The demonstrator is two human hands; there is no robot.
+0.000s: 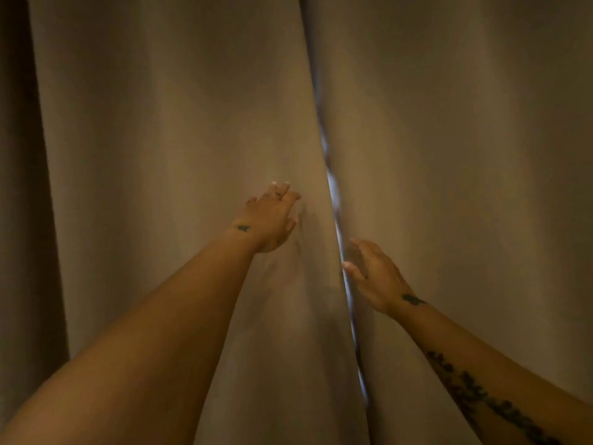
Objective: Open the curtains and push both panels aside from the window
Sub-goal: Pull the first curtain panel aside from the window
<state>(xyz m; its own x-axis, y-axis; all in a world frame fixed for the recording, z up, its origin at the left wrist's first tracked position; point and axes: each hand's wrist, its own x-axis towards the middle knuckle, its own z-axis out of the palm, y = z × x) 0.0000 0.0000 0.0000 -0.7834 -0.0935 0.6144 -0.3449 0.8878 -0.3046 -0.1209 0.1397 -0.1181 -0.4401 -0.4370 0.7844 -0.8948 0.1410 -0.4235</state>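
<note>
Two tan curtain panels fill the head view, hanging nearly closed. The left panel (167,175) and the right panel (465,175) meet at a thin slit (333,194) where pale daylight shows through. My left hand (271,216) reaches forward with fingers apart, flat against the left panel a little left of its inner edge. My right hand (373,274) is lower, with fingers spread at the inner edge of the right panel, thumb touching the slit. Neither hand has cloth gathered in it. The window behind is hidden.
A darker fold of cloth or wall (22,187) runs down the far left edge. Both forearms stretch up from the bottom corners. The room is dim.
</note>
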